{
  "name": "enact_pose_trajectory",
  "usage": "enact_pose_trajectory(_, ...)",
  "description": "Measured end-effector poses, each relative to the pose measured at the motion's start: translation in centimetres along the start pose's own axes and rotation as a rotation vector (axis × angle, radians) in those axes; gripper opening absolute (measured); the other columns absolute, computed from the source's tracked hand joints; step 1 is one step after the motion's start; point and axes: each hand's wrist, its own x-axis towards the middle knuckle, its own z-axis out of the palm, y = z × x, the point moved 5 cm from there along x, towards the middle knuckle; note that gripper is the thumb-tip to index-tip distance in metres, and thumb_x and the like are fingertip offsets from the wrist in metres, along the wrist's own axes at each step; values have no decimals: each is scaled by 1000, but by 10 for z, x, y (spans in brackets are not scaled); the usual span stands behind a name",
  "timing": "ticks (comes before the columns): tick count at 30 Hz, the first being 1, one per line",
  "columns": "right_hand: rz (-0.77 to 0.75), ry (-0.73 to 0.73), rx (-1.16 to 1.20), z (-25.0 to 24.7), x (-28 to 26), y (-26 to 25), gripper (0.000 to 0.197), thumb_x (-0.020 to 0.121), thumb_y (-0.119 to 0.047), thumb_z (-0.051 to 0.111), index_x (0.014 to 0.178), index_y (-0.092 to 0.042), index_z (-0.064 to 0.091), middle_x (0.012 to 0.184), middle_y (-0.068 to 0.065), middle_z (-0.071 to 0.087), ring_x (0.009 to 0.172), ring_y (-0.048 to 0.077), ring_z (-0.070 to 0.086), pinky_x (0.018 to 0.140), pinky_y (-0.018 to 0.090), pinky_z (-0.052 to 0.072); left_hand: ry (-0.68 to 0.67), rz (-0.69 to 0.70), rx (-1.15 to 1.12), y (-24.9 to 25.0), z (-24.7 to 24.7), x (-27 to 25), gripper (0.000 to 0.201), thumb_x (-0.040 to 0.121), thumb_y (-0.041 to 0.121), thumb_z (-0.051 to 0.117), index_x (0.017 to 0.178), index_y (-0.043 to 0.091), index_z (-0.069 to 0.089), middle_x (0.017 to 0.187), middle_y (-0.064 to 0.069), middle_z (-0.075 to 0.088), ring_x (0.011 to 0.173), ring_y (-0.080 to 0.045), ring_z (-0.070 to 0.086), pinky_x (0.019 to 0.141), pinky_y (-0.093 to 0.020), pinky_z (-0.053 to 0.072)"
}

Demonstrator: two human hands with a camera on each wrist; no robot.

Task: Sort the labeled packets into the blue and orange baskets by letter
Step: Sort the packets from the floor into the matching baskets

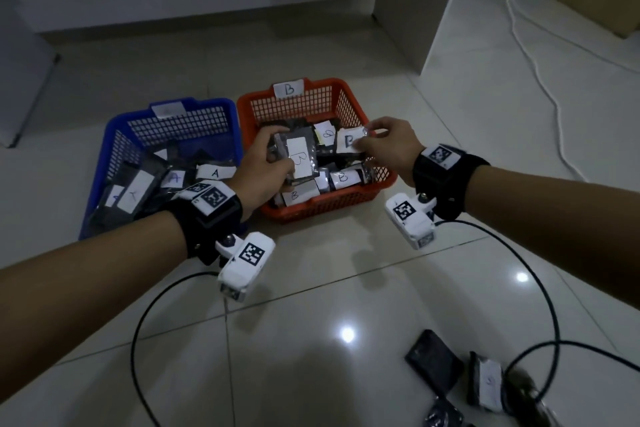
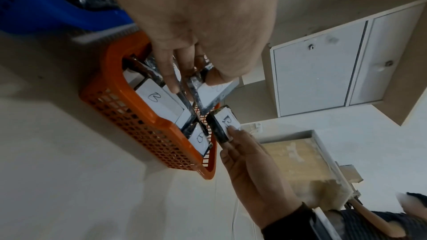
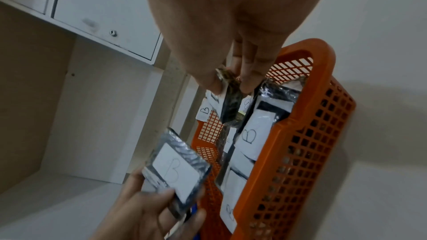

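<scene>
An orange basket (image 1: 346,208) tagged B holds several dark packets with B labels. Beside it on the left, a blue basket (image 1: 104,149) holds packets marked A. My left hand (image 1: 265,168) grips a dark packet with a white B label (image 1: 299,158) over the orange basket; the same packet (image 3: 176,171) shows in the right wrist view. My right hand (image 1: 384,146) pinches another B packet (image 1: 349,142) above the basket's right side, seen edge-on as a dark packet (image 3: 231,98) between thumb and fingers. In the left wrist view both packets (image 2: 212,94) (image 2: 225,123) hang over the orange basket (image 2: 138,125).
Loose dark packets (image 1: 433,360) (image 1: 486,381) lie on the tiled floor at the lower right. Black cables (image 1: 540,288) loop across the floor from the wrist cameras. A white cabinet (image 1: 450,28) and a white cable (image 1: 540,73) stand behind on the right.
</scene>
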Motion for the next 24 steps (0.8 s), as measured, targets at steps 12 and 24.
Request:
enact_pose_trajectory(12, -83, 59, -381, 14, 26, 14, 29, 85, -35, 74, 111, -21, 71, 120, 7, 70, 96, 23, 69, 82, 33, 59, -3, 23, 400, -26, 5, 13, 54, 88, 27, 72, 137, 26, 50, 102, 1, 62, 96, -15, 61, 77, -24, 49)
enact_pose_trajectory(24, -125, 12, -473, 4, 23, 14, 47, 89, -37, 68, 131, -18, 60, 126, 6, 65, 105, 25, 66, 90, 39, 56, 60, 67, 561, -21, 4, 10, 48, 83, 32, 75, 125, 25, 53, 124, -5, 39, 102, -16, 47, 91, -24, 39)
